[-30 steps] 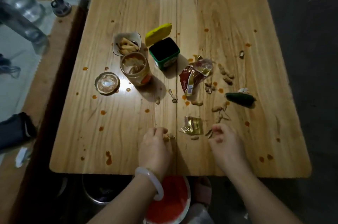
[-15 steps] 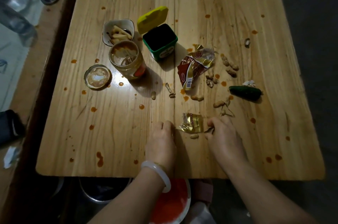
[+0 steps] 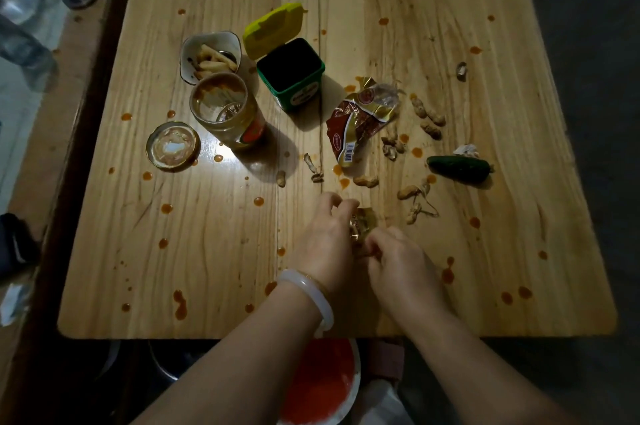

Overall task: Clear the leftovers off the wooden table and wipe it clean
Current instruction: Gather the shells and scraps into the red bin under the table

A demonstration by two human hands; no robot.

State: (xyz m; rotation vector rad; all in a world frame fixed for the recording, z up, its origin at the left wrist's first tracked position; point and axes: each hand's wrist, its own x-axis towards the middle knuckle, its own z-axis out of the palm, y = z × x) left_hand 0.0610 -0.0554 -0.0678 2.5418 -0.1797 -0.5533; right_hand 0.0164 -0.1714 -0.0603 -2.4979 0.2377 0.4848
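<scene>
The wooden table (image 3: 207, 251) is spattered with orange sauce drops. Near its front middle my left hand (image 3: 323, 241) and my right hand (image 3: 398, 263) have come together around a small gold wrapper (image 3: 362, 223), fingers of both curled on it and on bits of shell. Further back lie a red and gold snack wrapper (image 3: 360, 121), peanut shells (image 3: 427, 116), a green chilli (image 3: 459, 168), a smeared glass jar (image 3: 225, 109), its lid (image 3: 172, 149), a small dish of fries (image 3: 211, 57) and a green tub with a yellow lid (image 3: 289, 72).
A white bowl with red sauce (image 3: 320, 386) sits below the table's front edge. A second table (image 3: 31, 85) with plastic bottles and a cap stands at the left. Dark floor lies to the right.
My left hand moved right and my right hand moved left, closing in on the gold wrapper, which now sits crumpled between them. The view shifted closer to the table.
</scene>
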